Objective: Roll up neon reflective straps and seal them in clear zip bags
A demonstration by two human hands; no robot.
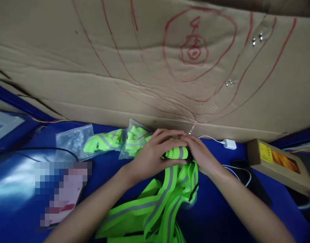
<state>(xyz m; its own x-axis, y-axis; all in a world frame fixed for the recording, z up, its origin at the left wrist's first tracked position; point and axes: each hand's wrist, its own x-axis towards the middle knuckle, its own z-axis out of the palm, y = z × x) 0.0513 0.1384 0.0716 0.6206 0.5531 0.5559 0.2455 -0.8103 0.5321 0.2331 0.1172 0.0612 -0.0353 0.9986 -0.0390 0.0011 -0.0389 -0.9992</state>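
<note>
Fluorescent-green straps (pixel 170 182) with grey stripes lie loosely on the desk (pixel 210 209), left of the white charger (pixel 229 144) and nearer the wearer. Just left of the charger, the left hand (pixel 156 150) grasps a folded section (pixel 176 153), fingers above and thumb below; the right hand (pixel 198 150) rests against it, its grip hidden. Farther left of the charger lie bagged straps (pixel 104 141). Probable faults: trailing lengths tangling because they overlap unrestrained; the fold springing open should the grasp slacken.

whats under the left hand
Under the left hand, a folded lime-green strap with a grey stripe shows; whatever the hand itself covers is hidden from view.
</note>
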